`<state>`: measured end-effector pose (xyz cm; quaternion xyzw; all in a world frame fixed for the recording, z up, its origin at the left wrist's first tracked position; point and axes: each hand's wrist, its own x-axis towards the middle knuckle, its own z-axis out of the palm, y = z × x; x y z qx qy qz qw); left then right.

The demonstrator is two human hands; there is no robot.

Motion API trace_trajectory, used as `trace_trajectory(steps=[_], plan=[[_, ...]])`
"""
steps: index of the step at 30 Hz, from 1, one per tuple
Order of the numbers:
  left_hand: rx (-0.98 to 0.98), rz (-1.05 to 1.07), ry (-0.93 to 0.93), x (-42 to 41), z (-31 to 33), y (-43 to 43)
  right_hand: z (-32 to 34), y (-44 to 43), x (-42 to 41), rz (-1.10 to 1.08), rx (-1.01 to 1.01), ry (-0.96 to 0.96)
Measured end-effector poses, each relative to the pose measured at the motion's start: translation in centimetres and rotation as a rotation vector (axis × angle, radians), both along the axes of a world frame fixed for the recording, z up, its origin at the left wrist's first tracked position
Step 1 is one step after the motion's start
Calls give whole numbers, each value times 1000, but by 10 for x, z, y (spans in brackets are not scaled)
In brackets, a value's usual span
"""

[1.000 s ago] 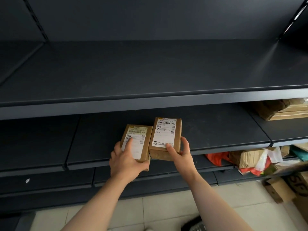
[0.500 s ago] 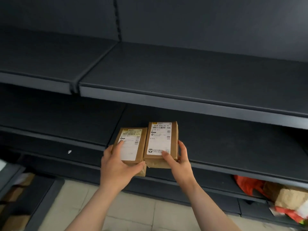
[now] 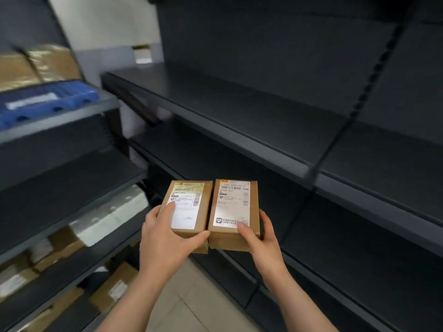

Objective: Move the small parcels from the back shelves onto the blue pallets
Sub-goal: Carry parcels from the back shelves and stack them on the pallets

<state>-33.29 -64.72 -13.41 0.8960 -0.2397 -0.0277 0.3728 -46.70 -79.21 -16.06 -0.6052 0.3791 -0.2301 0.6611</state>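
Observation:
I hold two small brown cardboard parcels side by side in front of me, each with a white shipping label on top. My left hand (image 3: 165, 238) grips the left parcel (image 3: 188, 207) with the thumb on its label. My right hand (image 3: 257, 238) grips the right parcel (image 3: 233, 207) from its lower right corner. The two parcels touch along their inner edges. They hang in the air in front of the dark back shelves (image 3: 239, 111), clear of any shelf board.
A second dark shelf unit (image 3: 60, 168) stands at the left with a blue plastic item (image 3: 45, 101) on an upper board, cardboard boxes (image 3: 40, 65) above, and several parcels on lower boards. Pale tiled floor (image 3: 187, 303) runs between the two units.
My view has swung to the left and the left shelf unit has come into sight. Both hands have pulled the parcels off the shelf and toward me, still side by side.

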Motion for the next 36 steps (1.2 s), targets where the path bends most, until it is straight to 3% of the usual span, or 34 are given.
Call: trace_trajectory(steps=[11,21,25,36], plan=[[-161,229,-211,159,103,110,96,71,204,183,-105,-275],[-237,367,-471,278,185,127,175,79,355,279,-188,-463],[-184,469,-546,329,212,112,199,64,416,314,-222,-499],[182,787,-634,456,252,72,241,12,566,502,-221,-494]])
